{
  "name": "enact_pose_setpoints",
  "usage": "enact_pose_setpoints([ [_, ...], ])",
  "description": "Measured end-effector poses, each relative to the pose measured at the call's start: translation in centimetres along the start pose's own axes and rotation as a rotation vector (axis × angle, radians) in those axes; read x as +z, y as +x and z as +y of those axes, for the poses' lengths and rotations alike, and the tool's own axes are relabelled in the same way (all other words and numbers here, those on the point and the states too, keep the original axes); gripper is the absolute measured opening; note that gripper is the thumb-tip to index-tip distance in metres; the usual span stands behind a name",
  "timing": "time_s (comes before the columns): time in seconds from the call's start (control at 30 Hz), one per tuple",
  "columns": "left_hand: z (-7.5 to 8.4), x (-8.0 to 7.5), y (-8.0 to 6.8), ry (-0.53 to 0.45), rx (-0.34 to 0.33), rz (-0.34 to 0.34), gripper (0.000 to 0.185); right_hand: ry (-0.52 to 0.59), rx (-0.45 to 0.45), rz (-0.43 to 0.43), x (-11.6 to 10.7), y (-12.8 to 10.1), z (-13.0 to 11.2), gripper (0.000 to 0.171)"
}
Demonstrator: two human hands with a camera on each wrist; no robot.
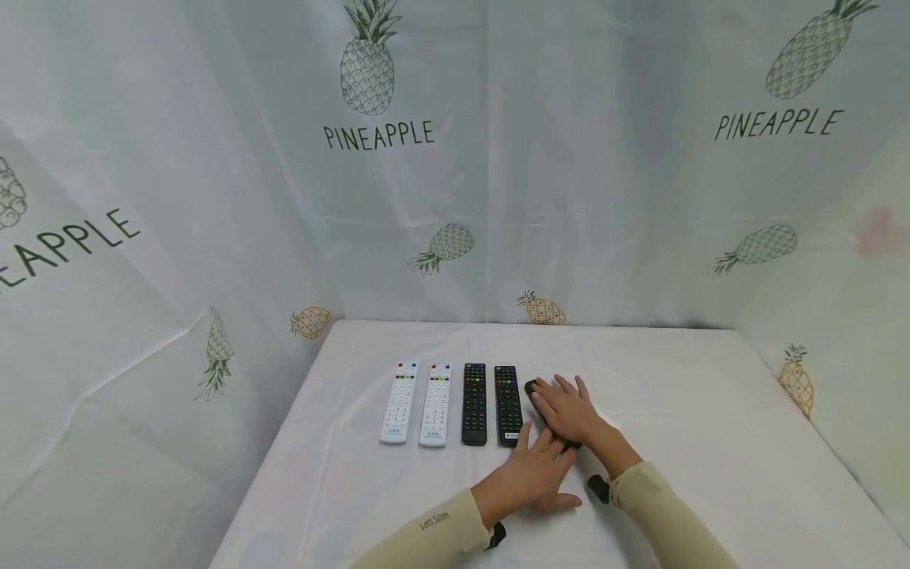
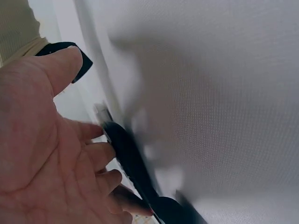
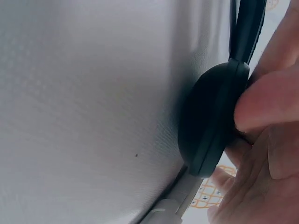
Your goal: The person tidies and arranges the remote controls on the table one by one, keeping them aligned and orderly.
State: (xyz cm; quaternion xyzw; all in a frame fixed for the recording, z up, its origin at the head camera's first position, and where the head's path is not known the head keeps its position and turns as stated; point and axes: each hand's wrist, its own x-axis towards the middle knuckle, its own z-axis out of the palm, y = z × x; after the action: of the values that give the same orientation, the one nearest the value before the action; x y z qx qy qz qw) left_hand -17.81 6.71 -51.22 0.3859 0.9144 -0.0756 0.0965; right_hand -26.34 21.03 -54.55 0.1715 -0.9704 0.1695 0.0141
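A black remote control (image 1: 530, 387) lies at a slant on the white table, right of the row of other remotes and mostly hidden under both hands. My right hand (image 1: 569, 411) rests across it from above, fingers spread. In the right wrist view the thumb (image 3: 266, 105) lies against the remote's rounded end (image 3: 210, 121). My left hand (image 1: 529, 478) has its fingers stretched to the remote's near end, thumb held out to the side. Seen from the left wrist, those fingertips touch along the edge of the dark remote (image 2: 131, 154).
Left of the hands lie two black remotes (image 1: 474, 405) (image 1: 508, 405) and two white remotes (image 1: 435, 405) (image 1: 399, 403), side by side and roughly upright. A pale object (image 3: 175, 198) shows beyond the slanted remote. Pineapple-print cloth (image 1: 569, 197) hangs behind the table (image 1: 675, 371).
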Motion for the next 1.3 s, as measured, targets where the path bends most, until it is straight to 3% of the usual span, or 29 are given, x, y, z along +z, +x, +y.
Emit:
enact_pose_setpoints([
  [0.8, -1.1, -1.2, -0.6, -0.037, -0.076, -0.08, 0.086, -0.034, 0.094, -0.033, 0.1, 0.8, -0.7, 0.052],
  [1.3, -1.5, -0.8, -0.5, -0.017, -0.102, -0.103, 0.091, -0.04, 0.13, -0.039, 0.3, 1.6, -0.5, 0.052],
])
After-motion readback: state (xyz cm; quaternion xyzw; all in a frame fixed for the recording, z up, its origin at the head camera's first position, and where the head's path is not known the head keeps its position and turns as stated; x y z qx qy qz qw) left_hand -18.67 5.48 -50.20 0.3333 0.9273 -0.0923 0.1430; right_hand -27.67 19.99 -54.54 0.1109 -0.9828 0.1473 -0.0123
